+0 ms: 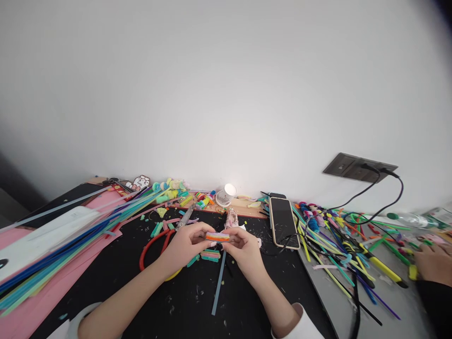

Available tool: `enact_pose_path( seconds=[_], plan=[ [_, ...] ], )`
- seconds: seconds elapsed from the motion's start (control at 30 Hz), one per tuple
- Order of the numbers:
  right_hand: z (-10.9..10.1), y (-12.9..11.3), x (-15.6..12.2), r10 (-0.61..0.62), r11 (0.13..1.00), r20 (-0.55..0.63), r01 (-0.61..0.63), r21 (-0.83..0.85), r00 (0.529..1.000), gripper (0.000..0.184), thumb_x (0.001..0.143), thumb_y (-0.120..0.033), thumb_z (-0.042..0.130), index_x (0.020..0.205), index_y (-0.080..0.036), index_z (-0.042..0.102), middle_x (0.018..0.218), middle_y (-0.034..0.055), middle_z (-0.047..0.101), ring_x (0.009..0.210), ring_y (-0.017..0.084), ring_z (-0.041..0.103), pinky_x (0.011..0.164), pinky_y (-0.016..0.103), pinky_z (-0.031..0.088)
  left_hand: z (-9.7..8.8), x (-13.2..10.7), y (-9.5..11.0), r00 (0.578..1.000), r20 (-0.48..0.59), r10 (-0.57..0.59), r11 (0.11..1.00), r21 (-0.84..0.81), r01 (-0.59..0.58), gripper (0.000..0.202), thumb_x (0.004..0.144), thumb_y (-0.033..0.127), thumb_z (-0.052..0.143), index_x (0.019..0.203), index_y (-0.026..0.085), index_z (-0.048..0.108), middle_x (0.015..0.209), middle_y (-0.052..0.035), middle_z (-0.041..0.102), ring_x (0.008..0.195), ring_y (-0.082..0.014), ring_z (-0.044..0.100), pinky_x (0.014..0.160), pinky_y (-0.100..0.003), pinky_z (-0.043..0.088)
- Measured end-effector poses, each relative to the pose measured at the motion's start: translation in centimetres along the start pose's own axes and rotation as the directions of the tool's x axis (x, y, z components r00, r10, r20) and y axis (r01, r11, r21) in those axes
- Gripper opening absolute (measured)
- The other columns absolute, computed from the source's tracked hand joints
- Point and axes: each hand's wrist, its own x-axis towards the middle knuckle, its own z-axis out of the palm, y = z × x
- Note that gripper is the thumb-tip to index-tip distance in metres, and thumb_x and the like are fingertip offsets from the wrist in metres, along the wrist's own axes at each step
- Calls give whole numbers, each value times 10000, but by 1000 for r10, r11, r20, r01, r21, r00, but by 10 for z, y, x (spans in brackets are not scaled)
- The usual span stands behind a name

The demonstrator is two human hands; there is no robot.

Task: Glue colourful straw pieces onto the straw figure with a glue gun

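Both hands pinch the ends of a small striped strip of pipe cleaner pieces (217,237), purple, orange and pale, held level above the black mat (169,310). My left hand (189,242) grips its left end between thumb and fingers. At the other end, my right hand (243,245) is closed in the same way. Just below lie short pink and green pipe cleaner pieces (210,255) and a long grey-blue strip (219,285). Red-handled scissors (144,254) rest partly hidden behind my left hand and forearm.
A white paper cup (230,190) stands by the wall. To the right are a phone (283,221), black cables, yellow-black pliers (383,270) and scattered pipe cleaners. Long pipe cleaners (70,254) lie over pink sheets at left. Another person's hand (434,263) is at far right.
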Motion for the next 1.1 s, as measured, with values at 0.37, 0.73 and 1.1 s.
enact_pose_path(
  seconds=[0.37, 0.73, 1.1],
  plan=[
    [0, 1, -2, -4, 995, -17, 2, -96, 1000, 73, 715, -300, 781, 735, -232, 762, 660, 15, 727, 564, 195, 673, 565, 307, 530, 3, -2, -2, 1000, -18, -1, 999, 44, 2, 126, 773, 292, 745, 718, 181, 717, 775, -38, 711, 777, -213, 678, 725, -321, 530],
    [0, 2, 1, -115, 993, 0, 115, -32, 993, 184, 685, -166, 753, 848, -252, 761, 897, 14, 762, 815, 198, 738, 736, 292, 603, -1, 2, -5, 1000, 22, -17, 999, -46, 18, 143, 772, 260, 732, 893, 183, 718, 931, -53, 757, 913, -244, 724, 834, -367, 576],
    [-1, 4, -1, -159, 979, 41, 163, -121, 986, 131, 734, -185, 753, 851, -239, 777, 847, 27, 744, 760, 204, 722, 679, 306, 588, -1, 0, 0, 995, -53, 82, 988, 135, -75, 120, 793, 289, 710, 770, 194, 781, 807, -43, 774, 785, -216, 702, 735, -317, 544]
  ],
)
